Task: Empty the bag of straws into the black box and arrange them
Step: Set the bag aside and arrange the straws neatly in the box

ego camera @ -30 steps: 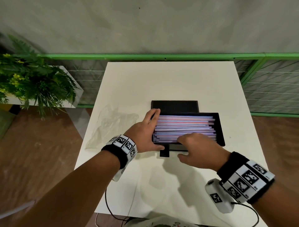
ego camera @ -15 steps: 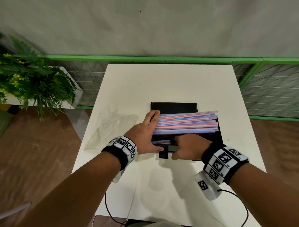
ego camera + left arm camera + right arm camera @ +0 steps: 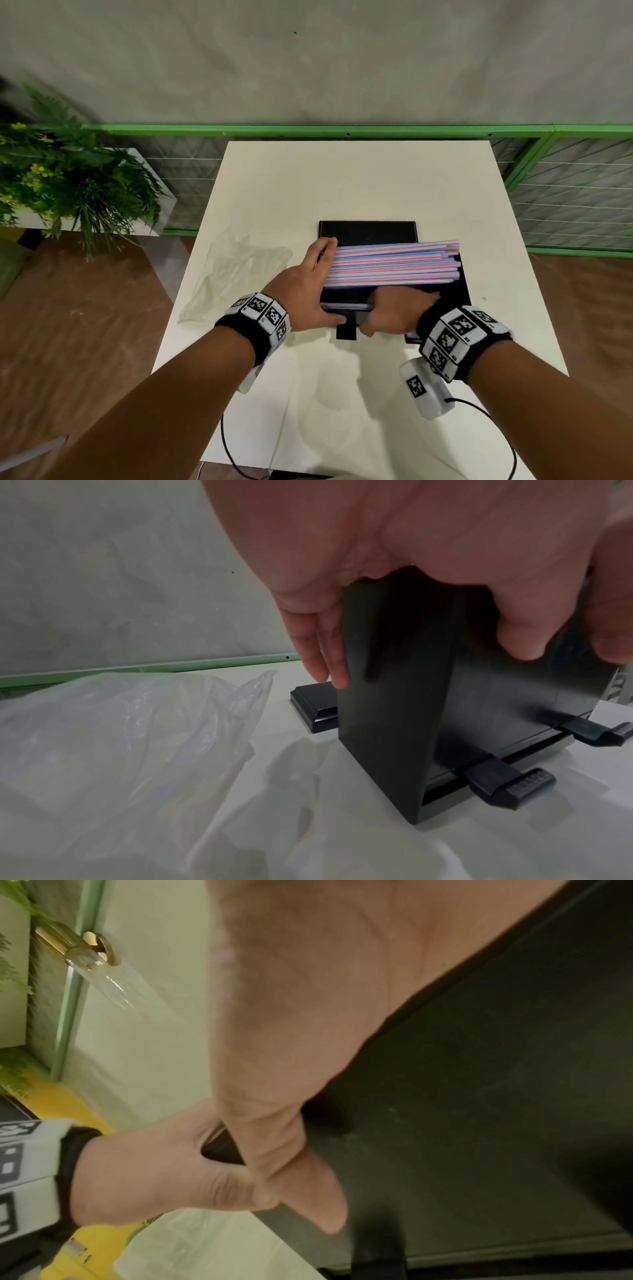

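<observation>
The black box (image 3: 460, 291) stands mid-table, seen close in the left wrist view (image 3: 387, 723). Pink and blue straws (image 3: 394, 263) lie across it in a stack bunched toward its far side, with their right ends reaching past the right wall. My left hand (image 3: 308, 291) grips the box's left end, its fingers flat on the end wall (image 3: 329, 653) and the thumb on the near wall. My right hand (image 3: 394, 308) grips the near wall, fingers hooked inside. The palm (image 3: 308, 1015) lies on the black surface (image 3: 496, 1123). The empty clear bag (image 3: 239, 270) lies to the left.
The box's black lid (image 3: 368, 231) lies flat just behind it. Two black latches (image 3: 507, 785) stick out at the foot of the near wall. A potted plant (image 3: 68, 185) stands left of the white table (image 3: 342, 178), and a green rail (image 3: 342, 130) runs behind.
My right hand left the top of the straws and hooked over the near wall. The straws shifted toward the far side, baring black floor near my right hand. My left hand stayed.
</observation>
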### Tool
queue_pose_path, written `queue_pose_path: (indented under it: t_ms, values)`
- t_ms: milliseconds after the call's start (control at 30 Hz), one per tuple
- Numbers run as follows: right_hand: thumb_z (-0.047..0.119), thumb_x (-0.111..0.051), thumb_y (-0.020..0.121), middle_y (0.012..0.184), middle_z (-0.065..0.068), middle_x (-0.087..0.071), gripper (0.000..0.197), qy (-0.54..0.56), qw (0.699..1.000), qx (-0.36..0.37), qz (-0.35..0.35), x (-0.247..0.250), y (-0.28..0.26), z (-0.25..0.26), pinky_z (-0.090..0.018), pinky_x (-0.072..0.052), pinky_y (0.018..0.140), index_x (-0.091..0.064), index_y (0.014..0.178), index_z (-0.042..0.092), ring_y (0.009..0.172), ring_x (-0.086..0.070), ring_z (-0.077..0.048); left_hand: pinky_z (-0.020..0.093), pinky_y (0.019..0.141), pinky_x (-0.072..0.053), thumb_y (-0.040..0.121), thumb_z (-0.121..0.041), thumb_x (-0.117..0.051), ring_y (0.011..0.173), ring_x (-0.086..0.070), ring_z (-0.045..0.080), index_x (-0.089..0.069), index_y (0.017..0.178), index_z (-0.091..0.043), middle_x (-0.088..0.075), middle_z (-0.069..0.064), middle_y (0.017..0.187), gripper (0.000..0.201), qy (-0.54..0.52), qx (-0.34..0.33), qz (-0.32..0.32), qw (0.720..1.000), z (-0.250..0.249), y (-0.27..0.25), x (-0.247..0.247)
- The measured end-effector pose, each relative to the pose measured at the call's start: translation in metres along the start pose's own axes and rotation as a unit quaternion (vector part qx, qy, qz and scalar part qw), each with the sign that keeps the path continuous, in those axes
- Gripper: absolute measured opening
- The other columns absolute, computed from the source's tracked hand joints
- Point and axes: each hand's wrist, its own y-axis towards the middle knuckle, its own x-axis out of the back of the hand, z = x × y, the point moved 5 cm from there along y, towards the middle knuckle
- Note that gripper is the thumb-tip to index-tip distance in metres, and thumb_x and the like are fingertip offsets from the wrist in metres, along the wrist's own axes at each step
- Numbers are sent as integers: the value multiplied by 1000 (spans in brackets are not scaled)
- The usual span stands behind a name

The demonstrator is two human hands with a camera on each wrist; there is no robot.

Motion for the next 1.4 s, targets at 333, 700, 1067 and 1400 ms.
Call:
queue_pose_path:
  t_ms: [333,700,1067,1400]
  values:
    - [52,-63,71,93,-1,-67,38,-81,995,5,-54,-1,2,-3,-28,-44,69,-65,97,24,82,-60,-23,34,85,-55,67,-64,-80,89,-65,26,7,162,-21,6,-10,164,135,1,-5,-6,1000,0,0,0]
    - [46,-47,75,74,-2,-68,34,-246,913,143,-293,-8,-23,5,-32,-38,51,-58,91,18,63,-66,-32,36,83,-57,67,-67,-78,88,-67,28,9,162,-21,8,-11,165,137,16,-1,-3,1000,1,2,-1]
    - [30,-59,80,99,-14,-56,32,-250,855,233,-390,-5,-42,9,-46,-43,78,-62,102,7,87,-51,-36,36,83,-57,68,-67,-78,93,-67,27,9,161,-22,8,-12,164,136,16,-5,-4,1000,-1,1,0]
    - [71,-39,88,121,-12,-56,73,-235,923,123,-279,-2,-34,8,-50,-41,92,-52,131,13,107,-51,-34,37,84,-58,68,-69,-77,94,-67,24,7,161,-22,8,-11,164,135,13,-6,-6,1000,-2,0,1]
